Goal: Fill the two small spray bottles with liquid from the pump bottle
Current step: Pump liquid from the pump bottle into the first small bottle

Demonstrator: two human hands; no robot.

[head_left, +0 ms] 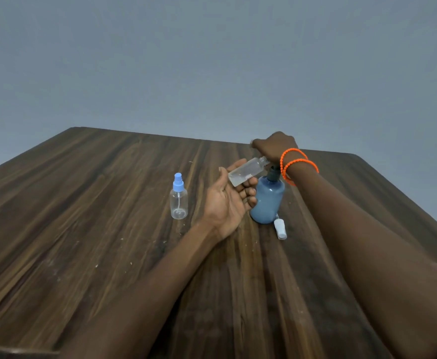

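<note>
Toward two o'clock from the middle of the table (pixel 108 229), my right hand (pixel 274 146) sits on top of the blue pump bottle (pixel 268 200), fingers curled down over the pump head; from this angle I cannot tell exactly how they lie on it. Orange bead bracelets (pixel 296 163) ring that wrist. My left hand (pixel 227 200) pinches the open spray bottle (pixel 248 172) between thumb and curled fingertips, palm up, holding it tilted with its neck raised toward the pump at about one o'clock. A little clear liquid seems to lie in its lower end.

To do this step well, I'd bring the neck right under the spout before pressing, since the wrist hides the spout and a miss would wet the table. I'd press slowly and in short strokes, keeping the bottle only as tilted as the spout demands so nothing runs back out.

Just beside the pump bottle at five o'clock lies a white spray cap (pixel 281 228), presumably this bottle's. The second spray bottle (pixel 178 200), blue-capped and looking empty, stands upright at nine o'clock from my left hand, well apart from the pump.
</note>
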